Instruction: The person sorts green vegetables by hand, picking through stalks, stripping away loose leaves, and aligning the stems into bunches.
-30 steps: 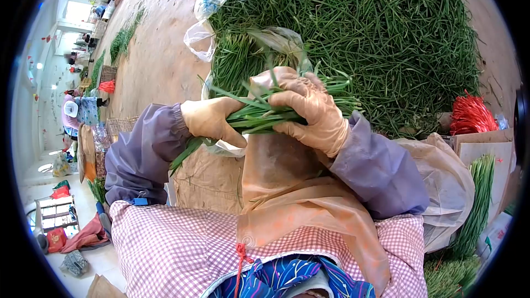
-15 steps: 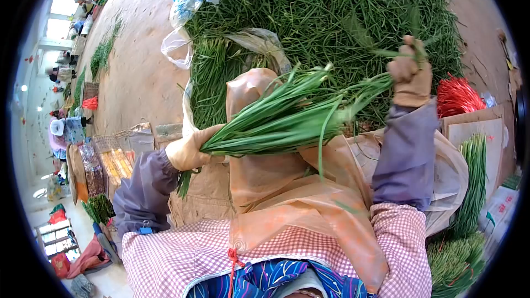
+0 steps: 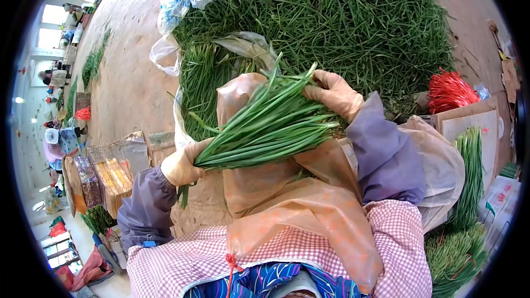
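Observation:
A fanned bunch of long green stalks (image 3: pixel 265 132) lies across the front of my body, above the orange plastic apron (image 3: pixel 298 215). My left hand (image 3: pixel 185 164), in a pale glove, is wrapped round its narrow left end, and a few leaf tips hang below the fist. At the bunch's upper right end, my right hand (image 3: pixel 335 95), also gloved, has thumb and fingers closed on the tip of some stalks. Beyond the hands spreads a big pile of loose green stalks (image 3: pixel 342 27), with more stalks laid together (image 3: pixel 199 88) beside a clear plastic bag (image 3: pixel 165 55).
Red ties (image 3: pixel 451 92) lie at the right of the pile, near a board (image 3: pixel 469 132). Finished-looking green bundles (image 3: pixel 455 254) rest at lower right. A basket (image 3: pixel 113 179) stands at left. A person in a white hat (image 3: pixel 52 137) is further off at left.
My right hand has come back from over the pile at right to the upper end of the bunch. My left hand keeps its hold, and the bunch is fanned wider.

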The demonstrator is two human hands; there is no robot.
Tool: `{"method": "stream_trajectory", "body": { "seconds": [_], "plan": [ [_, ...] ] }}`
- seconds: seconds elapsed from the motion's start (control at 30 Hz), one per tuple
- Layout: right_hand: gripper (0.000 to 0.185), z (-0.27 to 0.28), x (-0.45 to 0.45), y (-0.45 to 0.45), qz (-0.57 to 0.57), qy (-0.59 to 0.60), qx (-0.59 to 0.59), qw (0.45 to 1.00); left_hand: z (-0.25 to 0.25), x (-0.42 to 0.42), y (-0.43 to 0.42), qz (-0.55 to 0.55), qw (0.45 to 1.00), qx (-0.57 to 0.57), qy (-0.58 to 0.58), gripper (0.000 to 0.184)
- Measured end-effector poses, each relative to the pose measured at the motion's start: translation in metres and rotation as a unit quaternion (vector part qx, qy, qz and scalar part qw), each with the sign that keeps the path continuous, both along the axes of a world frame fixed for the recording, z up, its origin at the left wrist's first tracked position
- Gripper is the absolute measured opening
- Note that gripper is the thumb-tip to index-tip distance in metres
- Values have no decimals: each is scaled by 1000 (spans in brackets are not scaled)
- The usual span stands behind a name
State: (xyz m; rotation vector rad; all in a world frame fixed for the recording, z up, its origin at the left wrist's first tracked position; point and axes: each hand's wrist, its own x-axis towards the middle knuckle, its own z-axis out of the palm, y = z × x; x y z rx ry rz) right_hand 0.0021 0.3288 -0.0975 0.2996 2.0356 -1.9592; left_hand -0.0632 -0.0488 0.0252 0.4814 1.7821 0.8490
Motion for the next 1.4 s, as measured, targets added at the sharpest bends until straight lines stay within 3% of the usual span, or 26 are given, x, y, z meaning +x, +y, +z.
{"method": "stream_trajectory", "body": {
  "seconds": [0.03, 0.1, 0.2, 0.27, 0.33, 0.4, 0.47, 0.53, 0.6, 0.7, 0.73, 0.77, 0.8, 0.87, 0.93, 1.0, 1.03, 1.07, 1.13, 1.2, 1.27, 1.4],
  "plan": [
    [19, -5, 1, -13, -108, 79, -81, 988, -4, -1, -4, -8, 1000, 0, 11, 68],
    [19, -14, 0, 4, -167, 68, 47, 982, -6, -1, -8, -26, 999, -11, 30, 68],
    [22, -74, 10, 64, -307, 79, 208, 925, -5, -1, -7, -28, 999, 0, 18, 70],
    [30, -81, 31, 104, -148, -59, 470, 868, -6, 0, -10, -13, 1000, 13, -8, 72],
    [42, -23, 47, 68, -76, -44, 662, 745, -2, -1, -6, 10, 997, 14, -71, 74],
    [46, 16, 40, 50, -155, 168, 522, 822, 1, -1, 1, 8, 995, 42, -85, 76],
    [44, 74, 32, -2, -128, 255, 219, 933, 4, 1, 6, 16, 992, 58, -111, 81],
    [38, 90, 26, -42, 41, 358, 307, 881, 11, 1, 12, -6, 996, 15, -87, 88],
    [27, 90, 17, -89, 37, 426, 404, 809, 7, 3, 10, 21, 989, 47, -135, 90],
    [15, 65, 9, -97, -34, 449, 226, 864, 10, 9, 6, 65, 979, 69, -183, 90],
    [19, 72, 15, -100, -105, 315, 17, 943, 7, 10, 1, 73, 977, 77, -186, 93],
    [23, 84, 16, -85, -146, 313, 41, 938, -1, 9, -3, 80, 975, 86, -189, 95],
    [24, 89, 16, -71, -204, 201, -189, 939, -8, 9, -7, 85, 973, 97, -190, 97],
    [25, 78, 16, -12, -301, 169, -171, 923, -14, 9, -12, 100, 972, 83, -195, 91],
    [22, 60, 27, 62, -302, 216, -97, 924, -16, 5, -17, 101, 967, 39, -230, 85],
    [24, 17, 35, 135, -332, 151, 204, 909, -11, 17, -11, 151, 957, 75, -236, 76],
    [30, 22, 46, 133, -244, 95, 454, 851, -6, 20, -7, 173, 946, 87, -259, 75],
    [34, 13, 51, 124, -239, 159, 536, 794, -4, 21, -3, 193, 935, 98, -281, 73],
    [35, 75, 46, 42, -218, 294, 544, 755, -6, 27, 2, 208, 926, 124, -288, 68],
    [35, 99, 55, -21, -174, 379, 400, 816, -6, 32, 3, 224, 914, 131, -311, 67],
    [32, 122, 57, -59, 41, 470, 422, 774, 0, 35, 6, 229, 909, 136, -320, 69],
    [30, 94, 49, -107, 39, 503, 452, 736, 3, 39, 6, 233, 899, 152, -338, 70]
  ]
}}
